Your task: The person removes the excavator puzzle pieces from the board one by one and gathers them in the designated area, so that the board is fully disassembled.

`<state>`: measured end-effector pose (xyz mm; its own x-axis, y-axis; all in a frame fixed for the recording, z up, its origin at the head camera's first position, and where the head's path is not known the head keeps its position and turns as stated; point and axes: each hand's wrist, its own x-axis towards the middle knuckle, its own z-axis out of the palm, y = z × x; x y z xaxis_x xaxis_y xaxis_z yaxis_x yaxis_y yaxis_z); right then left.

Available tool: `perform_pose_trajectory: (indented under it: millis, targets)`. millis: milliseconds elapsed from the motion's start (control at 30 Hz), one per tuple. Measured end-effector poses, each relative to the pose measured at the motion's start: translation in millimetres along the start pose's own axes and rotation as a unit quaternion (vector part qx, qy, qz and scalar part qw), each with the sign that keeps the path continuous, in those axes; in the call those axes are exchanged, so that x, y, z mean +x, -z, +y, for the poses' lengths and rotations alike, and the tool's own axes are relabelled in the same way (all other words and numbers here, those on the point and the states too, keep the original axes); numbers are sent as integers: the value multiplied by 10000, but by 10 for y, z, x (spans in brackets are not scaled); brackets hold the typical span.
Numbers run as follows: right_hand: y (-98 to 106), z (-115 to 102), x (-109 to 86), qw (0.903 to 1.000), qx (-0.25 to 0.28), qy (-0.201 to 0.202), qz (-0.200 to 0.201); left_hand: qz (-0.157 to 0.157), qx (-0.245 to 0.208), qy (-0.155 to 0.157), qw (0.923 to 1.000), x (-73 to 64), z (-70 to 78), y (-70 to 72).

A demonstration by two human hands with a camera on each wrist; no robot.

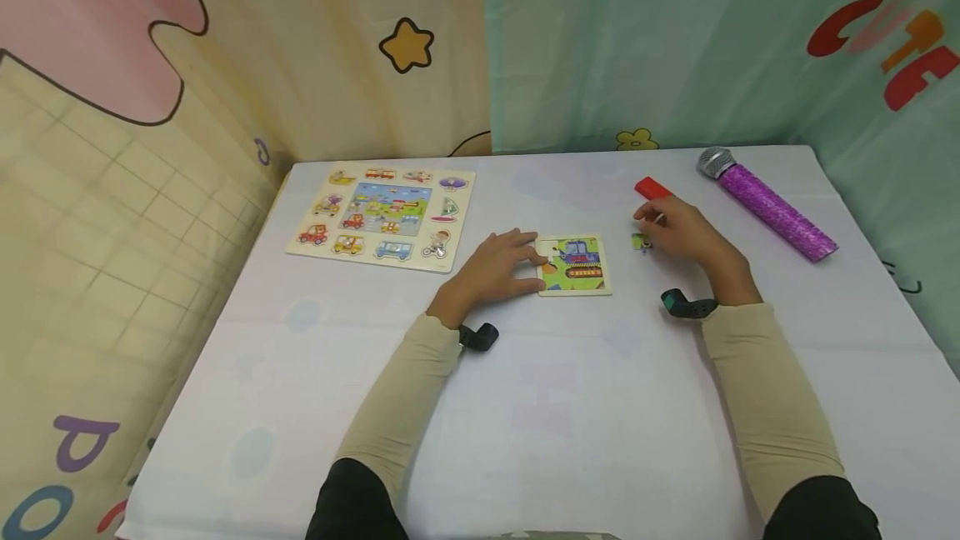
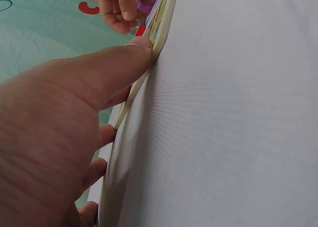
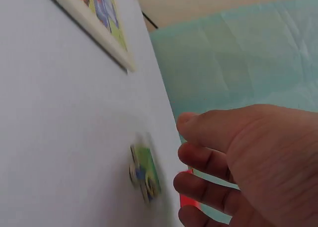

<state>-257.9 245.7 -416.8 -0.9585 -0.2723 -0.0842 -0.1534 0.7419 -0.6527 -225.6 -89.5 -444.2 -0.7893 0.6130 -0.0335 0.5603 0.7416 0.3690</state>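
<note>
A small framed puzzle board (image 1: 574, 292) with a vehicle picture lies on the white table. My left hand (image 1: 497, 267) touches its left side, thumb near the lower corner and fingers spread. In the left wrist view the thumb (image 2: 117, 65) rests against the board's pale edge (image 2: 166, 23). A loose green puzzle piece (image 1: 640, 242) lies to the right of the board. Over and beside it hovers my right hand (image 1: 682, 232), its fingers loosely bent. The right wrist view shows that puzzle piece (image 3: 145, 175) apart from the fingertips, with nothing seen between them.
Behind the right hand lies a red block (image 1: 651, 187). A purple glitter microphone (image 1: 776, 211) lies at the back right. At the back left is a larger vehicle puzzle board (image 1: 315, 211). Printed curtains (image 1: 637, 40) hang behind the table (image 1: 570, 432).
</note>
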Motion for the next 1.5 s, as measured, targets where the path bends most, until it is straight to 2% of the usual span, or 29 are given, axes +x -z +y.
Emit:
perform_pose_trajectory:
  millis: [100, 167, 300, 367, 467, 567, 900, 1033, 1233, 1500]
  targets:
    - [-101, -198, 44, 9994, -136, 284, -154, 2, -28, 19, 10000, -17, 12, 29]
    - [-203, -354, 81, 9968, -276, 610, -426, 3, -28, 18, 10000, -21, 19, 43]
    - [-440, -620, 154, 9832, -724, 1323, -1027, 5, -3, 10, 10000, -17, 21, 45]
    - [-533, -706, 183, 9768, -1018, 1526, -1104, -8, 3, 11, 10000, -14, 15, 34]
    - [-620, -788, 211, 9739, -1492, 1431, -935, -33, 7, 3, 10000, -14, 1, 22]
    - [-650, -837, 240, 9750, -1682, 1163, -866, -17, 14, -23, 10000, -13, -12, 23]
    - [-630, -861, 361, 9824, -1062, 675, -1382, 11, -42, -56, 10000, -14, -34, 35]
    - [-618, -820, 353, 9822, -969, 749, -1425, 0, -57, -76, 10000, -3, -31, 4]
    - [-574, -731, 314, 9826, -564, 1172, -1322, 40, 43, -74, 10000, 10, -36, -20]
    - [-511, -684, 287, 9858, -282, 881, -1401, 38, 10, -42, 10000, 5, -41, -10]
